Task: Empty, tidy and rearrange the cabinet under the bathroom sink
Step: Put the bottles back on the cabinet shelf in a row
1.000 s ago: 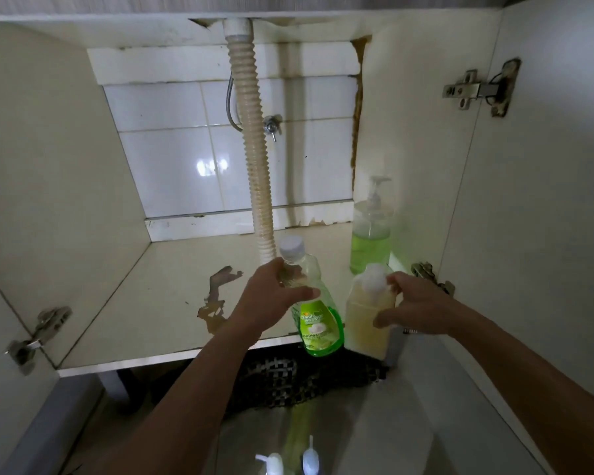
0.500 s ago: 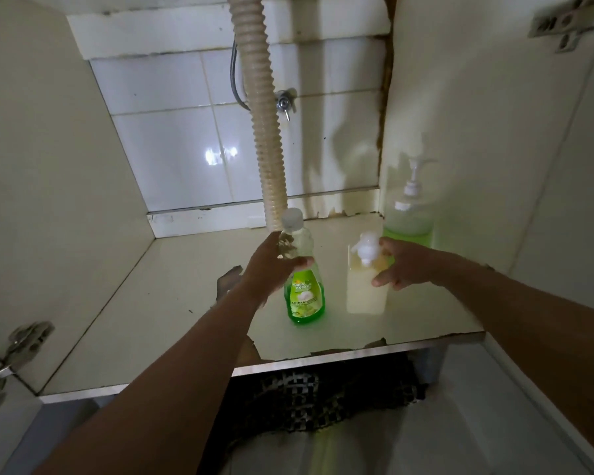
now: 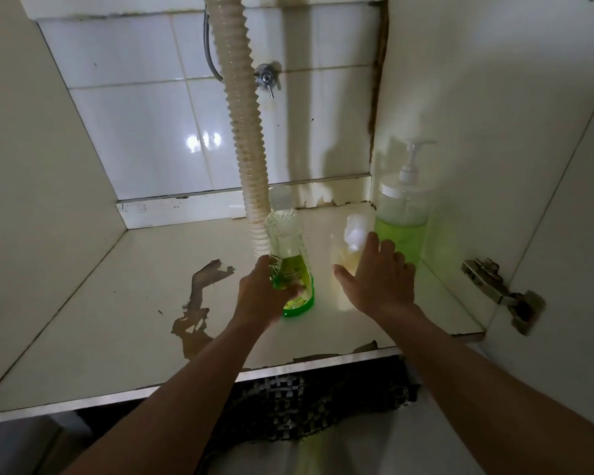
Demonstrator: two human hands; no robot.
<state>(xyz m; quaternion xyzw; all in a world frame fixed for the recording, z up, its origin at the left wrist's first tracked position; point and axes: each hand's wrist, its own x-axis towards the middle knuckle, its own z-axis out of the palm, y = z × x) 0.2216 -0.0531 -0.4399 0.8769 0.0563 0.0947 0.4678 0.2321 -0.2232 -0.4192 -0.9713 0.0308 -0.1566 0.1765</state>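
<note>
A clear dish-soap bottle (image 3: 290, 248) with green liquid and a green label stands upright on the cabinet floor (image 3: 117, 303), beside the drain hose. My left hand (image 3: 263, 298) grips its lower body, fingers curled across the label. Right of it stands a pale yellowish jug (image 3: 342, 265) with a white cap. My right hand (image 3: 379, 281) is spread with straight fingers in front of the jug and covers most of it; whether it touches I cannot tell. A pump bottle (image 3: 402, 221) of green liquid stands in the back right corner.
A ribbed beige drain hose (image 3: 240, 132) hangs down mid-cabinet, with a metal valve (image 3: 266, 78) on the tiled back wall. The floor's coating is peeled off in a brown patch (image 3: 199, 303). A door hinge (image 3: 501, 289) sticks out at right. A checkered mat (image 3: 316, 406) lies below the cabinet's front edge.
Both bottles went from the front edge deeper into the cabinet. My left hand slid from the green bottle's neck to its lower body. My right hand let go of the jug's cap and spread open.
</note>
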